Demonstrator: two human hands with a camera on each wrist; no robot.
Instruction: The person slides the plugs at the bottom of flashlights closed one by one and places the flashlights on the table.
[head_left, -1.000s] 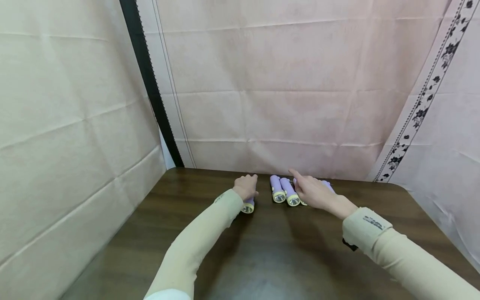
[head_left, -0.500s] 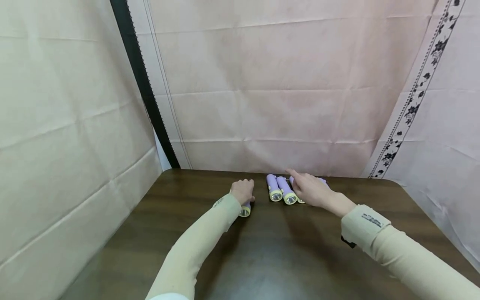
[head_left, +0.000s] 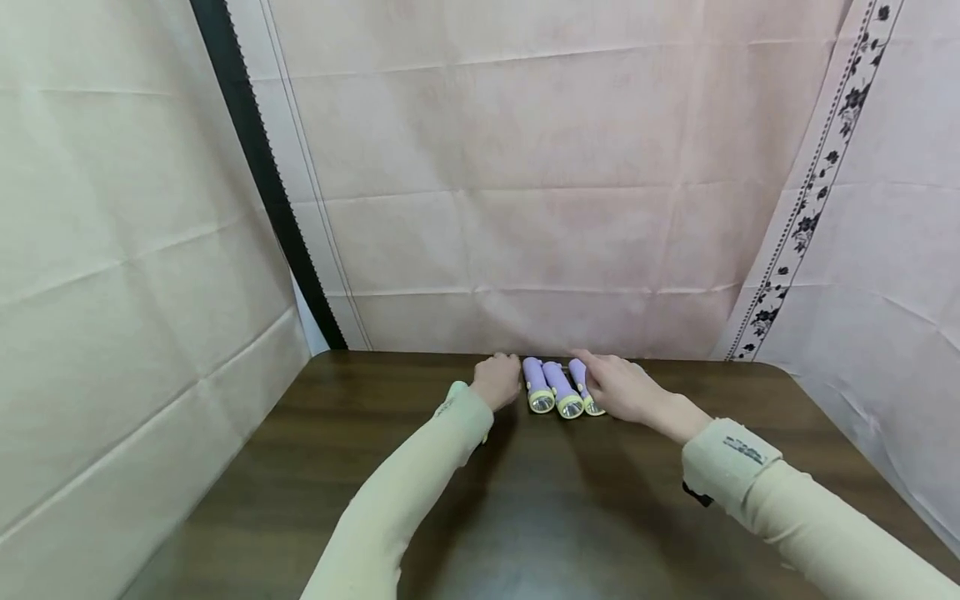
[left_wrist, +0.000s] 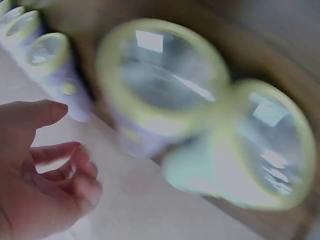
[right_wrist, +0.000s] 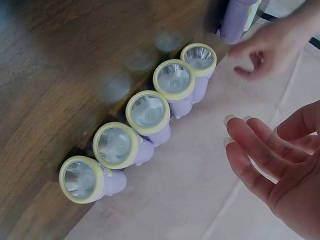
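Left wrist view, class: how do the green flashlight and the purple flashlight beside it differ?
The green flashlight is pale mint; the purple flashlight is light purple. In that view, the green flashlight's body runs left from its rim, the purple flashlight's down. Both have pale yellow rims and shiny lenses.

A cream left sheet (head_left: 112, 250), a pinkish back sheet (head_left: 540, 208) and a whiter right sheet (head_left: 885, 275), all creased, hang like walls on three sides of a dark wood-grain counter (head_left: 255, 500), rounded at its far corners, marking this as a makeshift, screened-off space indoors. A black strip (head_left: 264, 150) slants down where the left and back sheets meet, and a floral band (head_left: 807, 223), like the edging of a tablecloth, runs down the opposite side. Whether a home, an office or a workshop lies behind cannot be told.
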